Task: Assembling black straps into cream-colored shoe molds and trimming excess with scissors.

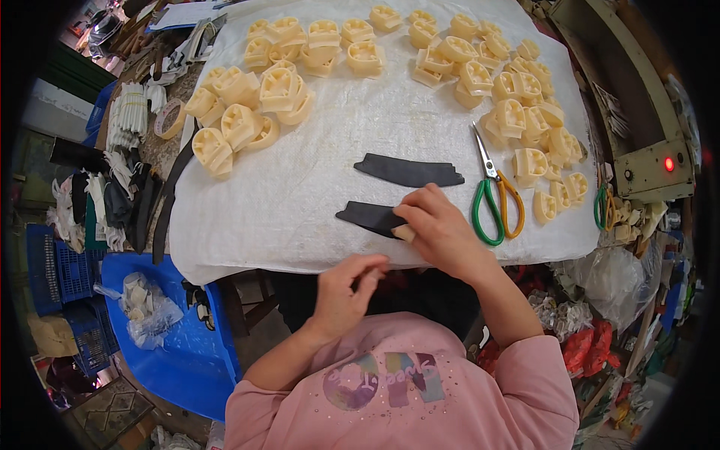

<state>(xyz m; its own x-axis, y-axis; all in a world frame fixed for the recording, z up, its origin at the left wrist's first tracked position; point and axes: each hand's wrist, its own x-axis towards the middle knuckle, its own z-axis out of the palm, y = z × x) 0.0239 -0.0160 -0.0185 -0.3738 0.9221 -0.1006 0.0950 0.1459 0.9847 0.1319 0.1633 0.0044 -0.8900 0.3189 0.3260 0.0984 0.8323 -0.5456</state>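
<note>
Nearest you, your left hand (341, 289) hovers off the table edge, fingers curled in with the thumb against the fingertips; whether it pinches anything you cannot tell. Just beyond, your right hand (439, 229) rests on the white sheet (300, 195), fingers pressing the right end of the near black strip (367, 217), with a small pale piece (405, 233) tucked under the thumb. There are two black strips: the second, far strip (409, 171) lies apart, just beyond the first. To the right of your hand lies one pair of scissors (493, 191) with green and orange handles, blades shut, pointing away from you. Farthest off, cream plastic parts (277, 90) lie in loose heaps across the sheet's left, top and right, too many and too overlapped to count.
</note>
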